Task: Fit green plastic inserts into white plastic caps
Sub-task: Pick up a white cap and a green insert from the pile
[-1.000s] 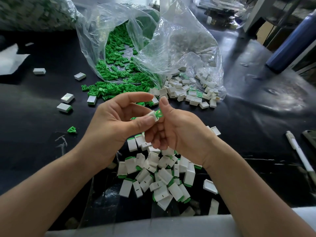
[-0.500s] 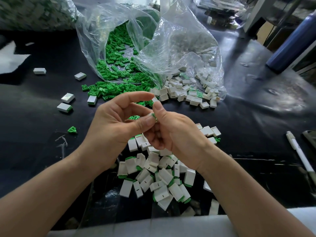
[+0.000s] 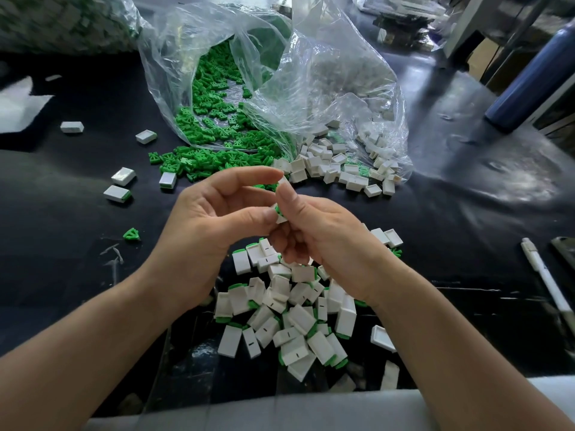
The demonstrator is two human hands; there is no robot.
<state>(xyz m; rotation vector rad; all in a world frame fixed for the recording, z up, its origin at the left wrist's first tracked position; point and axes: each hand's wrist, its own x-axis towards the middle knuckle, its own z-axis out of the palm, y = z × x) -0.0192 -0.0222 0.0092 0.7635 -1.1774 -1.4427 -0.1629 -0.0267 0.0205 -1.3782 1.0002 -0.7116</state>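
Both hands meet above the middle of the black worktop (image 3: 77, 219). The left hand (image 3: 211, 225) pinches a white cap (image 3: 282, 181) end to end, with the index tip on its far end and the thumb at its near end. The right hand (image 3: 320, 234) is clamped on the same cap, thumb laid along its face and the other fingers curled behind. A green insert (image 3: 276, 209) shows only as a sliver at the cap's near end, beside the left thumb. Depth of seating cannot be read, as the right thumb covers the joint. Judged step: pressing the insert home. Risks: (1) the insert sits cocked in the mouth, and uneven thumb pressure would jam it askew or leave it proud; (2) the small, smooth cap squirts out of the pinch and drops into the finished pile (image 3: 289, 309) directly below, where a half-seated piece would be lost among good ones; (3) the insert pops free and falls to the worktop. Supply lies beyond the hands: loose green inserts (image 3: 199, 163) spill from a clear bag (image 3: 326, 73), with empty white caps (image 3: 339, 171) just beside them to the right. A pen (image 3: 547, 281) lies near the right edge, well apart.
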